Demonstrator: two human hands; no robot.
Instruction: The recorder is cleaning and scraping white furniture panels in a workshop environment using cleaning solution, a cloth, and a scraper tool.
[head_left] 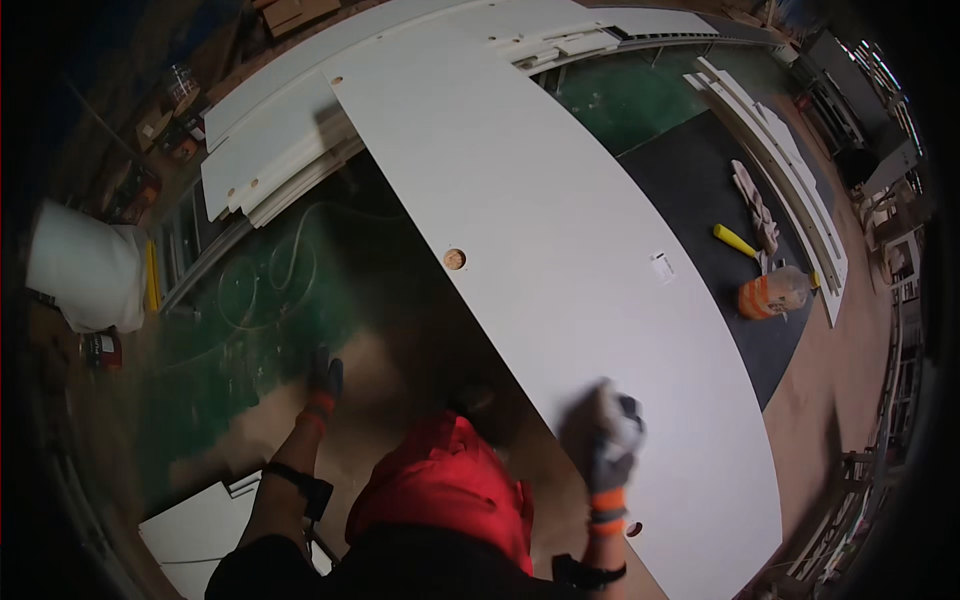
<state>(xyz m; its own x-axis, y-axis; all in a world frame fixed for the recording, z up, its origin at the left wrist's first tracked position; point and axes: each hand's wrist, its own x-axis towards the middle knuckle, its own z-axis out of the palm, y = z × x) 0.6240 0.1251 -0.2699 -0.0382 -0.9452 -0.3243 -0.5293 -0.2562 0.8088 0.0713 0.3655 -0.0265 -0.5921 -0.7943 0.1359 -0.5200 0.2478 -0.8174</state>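
A long white panel [560,200] with round holes along its edges runs from the far side to my right. My right hand [610,450], in a dark glove with an orange cuff, is over its near part. The fingers are closed on a whitish rag [618,420] against the panel, blurred by motion. My left hand [325,375], gloved the same way, hangs to the left of the panel above the floor. It holds nothing visible, and its fingers look stretched out. A small white label [662,267] is stuck on the panel.
Right of the panel, a dark board [680,180] bears a bottle [775,293] with orange stripes, a yellow-handled tool [735,240] and a pair of gloves [755,205]. Stacked white panels [270,150] lie at the far left, near a white roll [85,265]. A thin hose [290,270] crosses the green floor.
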